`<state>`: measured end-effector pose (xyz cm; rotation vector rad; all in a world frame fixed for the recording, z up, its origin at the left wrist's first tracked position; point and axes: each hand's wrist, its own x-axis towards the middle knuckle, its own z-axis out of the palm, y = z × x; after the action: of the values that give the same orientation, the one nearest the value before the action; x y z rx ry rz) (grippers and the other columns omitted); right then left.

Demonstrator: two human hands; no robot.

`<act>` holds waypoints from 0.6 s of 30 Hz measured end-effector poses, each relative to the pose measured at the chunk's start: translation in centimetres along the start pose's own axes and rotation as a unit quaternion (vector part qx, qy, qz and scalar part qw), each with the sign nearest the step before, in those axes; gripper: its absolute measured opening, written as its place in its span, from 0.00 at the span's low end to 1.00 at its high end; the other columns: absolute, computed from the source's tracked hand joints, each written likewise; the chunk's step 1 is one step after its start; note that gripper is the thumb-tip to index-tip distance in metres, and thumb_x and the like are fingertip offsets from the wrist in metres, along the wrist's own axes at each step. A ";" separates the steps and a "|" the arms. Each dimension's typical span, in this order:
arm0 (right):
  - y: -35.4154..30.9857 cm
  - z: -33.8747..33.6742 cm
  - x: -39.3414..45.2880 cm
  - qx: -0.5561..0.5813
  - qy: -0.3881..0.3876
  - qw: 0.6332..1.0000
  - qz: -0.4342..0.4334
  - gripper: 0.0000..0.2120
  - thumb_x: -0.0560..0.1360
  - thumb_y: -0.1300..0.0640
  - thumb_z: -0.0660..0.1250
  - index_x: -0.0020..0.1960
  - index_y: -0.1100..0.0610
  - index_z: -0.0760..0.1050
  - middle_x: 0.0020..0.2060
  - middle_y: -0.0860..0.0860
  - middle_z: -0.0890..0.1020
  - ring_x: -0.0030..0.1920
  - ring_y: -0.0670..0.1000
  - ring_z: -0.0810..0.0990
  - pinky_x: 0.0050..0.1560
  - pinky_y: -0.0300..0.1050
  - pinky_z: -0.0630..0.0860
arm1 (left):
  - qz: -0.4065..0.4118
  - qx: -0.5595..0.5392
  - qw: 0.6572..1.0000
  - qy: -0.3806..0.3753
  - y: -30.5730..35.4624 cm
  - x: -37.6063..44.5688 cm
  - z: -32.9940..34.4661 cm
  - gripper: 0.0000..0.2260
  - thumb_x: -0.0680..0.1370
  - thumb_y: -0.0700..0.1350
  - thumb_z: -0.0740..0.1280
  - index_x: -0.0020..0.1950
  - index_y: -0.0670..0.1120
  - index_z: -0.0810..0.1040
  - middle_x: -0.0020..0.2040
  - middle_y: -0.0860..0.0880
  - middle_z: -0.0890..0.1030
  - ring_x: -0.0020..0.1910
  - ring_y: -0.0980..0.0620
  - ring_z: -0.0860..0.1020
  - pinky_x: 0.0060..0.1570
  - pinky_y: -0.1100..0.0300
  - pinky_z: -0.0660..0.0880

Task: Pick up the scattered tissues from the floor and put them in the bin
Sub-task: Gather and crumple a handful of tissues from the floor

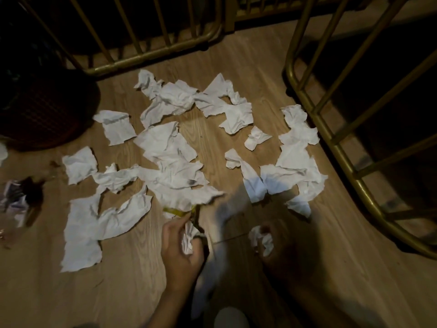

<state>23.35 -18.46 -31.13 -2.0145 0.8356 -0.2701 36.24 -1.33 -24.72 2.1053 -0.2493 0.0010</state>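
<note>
Down on the floor [248, 292] in front of me the tissues [165, 147] lie spread in a loose patch, some overlapping, some torn into strips, reaching from near the bin [45, 110] at my far left across to the gold rail [331, 143] on my right. My left hand [182, 247] is curled around a crumpled wad, with something yellow and thin pinched at the fingertips; I cannot tell what it is. My right hand [276, 247] sits in shadow, closed on another small wad.

These will weigh almost nothing and have no stiffness at all. They crush down small, so I judge I can keep stuffing more into each palm before a trip to the bin. Flat sheets are the awkward ones: pressed to smooth wood they give no edge to hook. Better to pinch at a raised crease or a curled corner, such as the one just beyond my left fingers, and gather inward. Thin torn strips may rip if tugged from one end, and a loose grip could let pieces drift free on the way over.
</note>
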 end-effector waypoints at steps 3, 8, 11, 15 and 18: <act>-2.8 -0.5 1.4 -0.084 0.059 0.995 0.022 0.13 0.82 0.60 0.56 0.51 0.66 0.77 0.42 0.57 0.83 0.43 0.50 0.83 0.53 0.41 0.78 | 0.050 -0.033 0.998 0.034 1.0 1.9 -0.4 0.16 0.69 0.41 0.61 0.54 0.44 0.81 0.54 0.43 0.79 0.58 0.62 0.74 0.61 0.69 0.69; -7.6 -3.0 8.2 -0.030 0.148 0.963 -0.222 0.14 0.78 0.56 0.61 0.45 0.63 0.81 0.39 0.54 0.83 0.43 0.45 0.79 0.45 0.34 0.76 | -0.127 -0.236 0.953 0.141 5.6 4.7 0.2 0.10 0.75 0.37 0.64 0.55 0.43 0.79 0.45 0.53 0.84 0.45 0.55 0.82 0.41 0.61 0.80; -10.3 -2.0 11.3 -0.027 0.162 0.970 -0.179 0.14 0.76 0.58 0.59 0.48 0.63 0.82 0.41 0.56 0.84 0.42 0.50 0.82 0.43 0.34 0.74 | -0.258 -0.346 0.890 0.147 7.5 6.1 0.3 0.14 0.77 0.30 0.63 0.58 0.42 0.79 0.37 0.58 0.85 0.35 0.61 0.82 0.31 0.69 0.76; -10.5 -1.2 13.3 -0.050 0.104 0.993 -0.026 0.17 0.77 0.49 0.61 0.60 0.55 0.78 0.56 0.53 0.82 0.55 0.52 0.80 0.52 0.42 0.75 | -0.291 -0.351 0.878 0.145 6.7 6.5 -0.2 0.13 0.79 0.33 0.60 0.54 0.45 0.81 0.38 0.57 0.85 0.36 0.62 0.82 0.31 0.72 0.75; -9.4 -0.2 12.8 -0.207 0.000 0.977 0.047 0.29 0.72 0.35 0.67 0.68 0.48 0.70 0.63 0.50 0.75 0.60 0.52 0.76 0.55 0.48 0.75 | -0.281 -0.326 0.887 0.167 6.0 6.2 -0.8 0.10 0.80 0.37 0.61 0.50 0.45 0.83 0.45 0.53 0.83 0.42 0.61 0.81 0.36 0.74 0.75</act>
<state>37.04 -23.56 -24.96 -2.3483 1.0511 -0.0416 41.31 -4.74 -18.54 1.4018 0.5143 -0.0566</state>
